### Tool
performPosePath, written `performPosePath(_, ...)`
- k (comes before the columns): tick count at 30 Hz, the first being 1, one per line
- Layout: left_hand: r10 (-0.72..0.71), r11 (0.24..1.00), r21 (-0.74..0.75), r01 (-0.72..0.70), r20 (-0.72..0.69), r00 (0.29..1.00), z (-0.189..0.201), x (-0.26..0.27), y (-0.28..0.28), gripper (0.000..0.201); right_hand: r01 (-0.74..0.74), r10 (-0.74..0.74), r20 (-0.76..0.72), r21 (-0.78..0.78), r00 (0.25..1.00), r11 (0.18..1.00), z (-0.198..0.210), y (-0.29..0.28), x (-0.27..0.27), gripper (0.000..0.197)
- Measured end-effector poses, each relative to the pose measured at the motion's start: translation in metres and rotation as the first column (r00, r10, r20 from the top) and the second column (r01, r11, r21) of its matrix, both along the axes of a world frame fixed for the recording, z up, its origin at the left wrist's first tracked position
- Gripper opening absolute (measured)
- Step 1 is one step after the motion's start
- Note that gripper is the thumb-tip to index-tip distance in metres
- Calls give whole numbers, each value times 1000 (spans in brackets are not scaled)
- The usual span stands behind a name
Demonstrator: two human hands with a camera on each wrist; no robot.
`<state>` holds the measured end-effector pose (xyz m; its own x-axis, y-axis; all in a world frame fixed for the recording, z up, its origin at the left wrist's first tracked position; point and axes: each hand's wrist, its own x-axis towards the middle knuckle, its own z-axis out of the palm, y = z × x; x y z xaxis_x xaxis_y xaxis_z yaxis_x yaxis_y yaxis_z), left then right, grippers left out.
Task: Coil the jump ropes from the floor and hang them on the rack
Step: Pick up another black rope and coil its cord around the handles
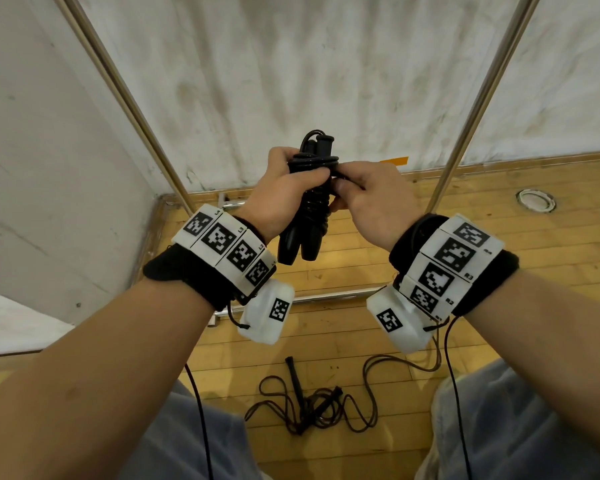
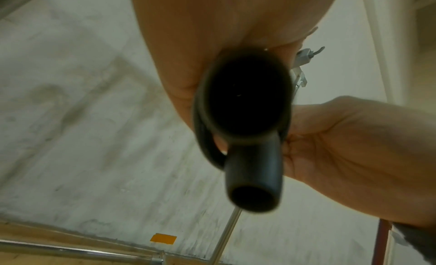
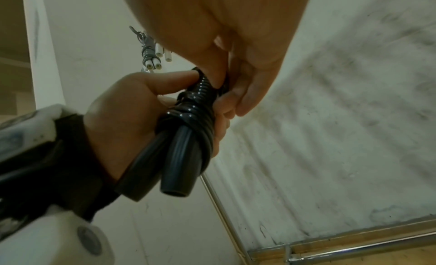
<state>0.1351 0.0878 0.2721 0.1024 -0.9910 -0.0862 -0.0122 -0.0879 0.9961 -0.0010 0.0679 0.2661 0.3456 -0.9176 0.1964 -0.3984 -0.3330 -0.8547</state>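
Head view: left hand (image 1: 278,199) and right hand (image 1: 371,202) meet at chest height over a black rope (image 1: 310,202), its glossy cord wound in tight turns round 2 smooth tapered handles. Left grip wraps the bundle w/ thumb across the coils; right grip pinches the cord at the bundle's upper part. Below, betw. the knees, a 2nd rope (image 1: 312,407) lies loose on the floor (image 1: 499,244), thin brown-black cord in tangled loops w/ 2 slim dark handles. Two chrome poles of the rack (image 1: 125,95) rise against a scuffed white wall (image 1: 291,64); floor is yellow wood strip.

Left wrist view: rope (image 2: 252,157) seen end-on, blurred; 2 round hollow handle ends, matte black. Left hand (image 2: 212,35) fills the top; right hand (image 2: 342,147) closes in from the right, touching the cord.

Right wrist view: rope (image 3: 186,138) upright-tilted, shiny coils stacked above 2 tube-like handles. Left hand (image 3: 132,108) clasps it, thumb flat on the coils; right fingers (image 3: 247,86) nip the cord up top. Behind, a grey-and-white 3rd rope (image 3: 151,54) hangs bundled.
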Motion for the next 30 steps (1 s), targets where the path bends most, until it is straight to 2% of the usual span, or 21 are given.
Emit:
performPosePath(4, 59, 995, -83, -53, 64, 996, -1, -4, 3, 25, 42, -44, 63, 28, 997, 999, 1, -3, -1, 26)
performPosePath(9, 104, 988, -127, -85, 148, 984, -2, -11, 6, 23, 32, -33, 58, 20, 998, 999, -1, -2, -2, 24)
performPosePath(16, 204, 963, -229, -139, 296, 933, -1, -14, 8, 31, 31, -40, 134, 68, 990, 997, -2, 0, -2, 27)
performPosePath(19, 206, 969, -193, -157, 269, 941, -2, -13, 6, 30, 56, -68, 165, 81, 984, 995, 0, 1, -2, 28)
performPosePath(22, 198, 974, -164, -154, 304, 932, -3, -11, 3, 29, 98, -111, 192, 76, 975, 992, 2, 1, -4, 26)
performPosePath(26, 176, 981, -139, -137, 318, 932, -7, -11, -1, 30, 42, -46, 87, 47, 995, 998, 0, 0, -3, 20)
performPosePath(30, 115, 989, -129, -73, 350, 930, -10, -10, 0, 31, 74, -77, 76, 38, 994, 996, -2, 1, -4, 19)
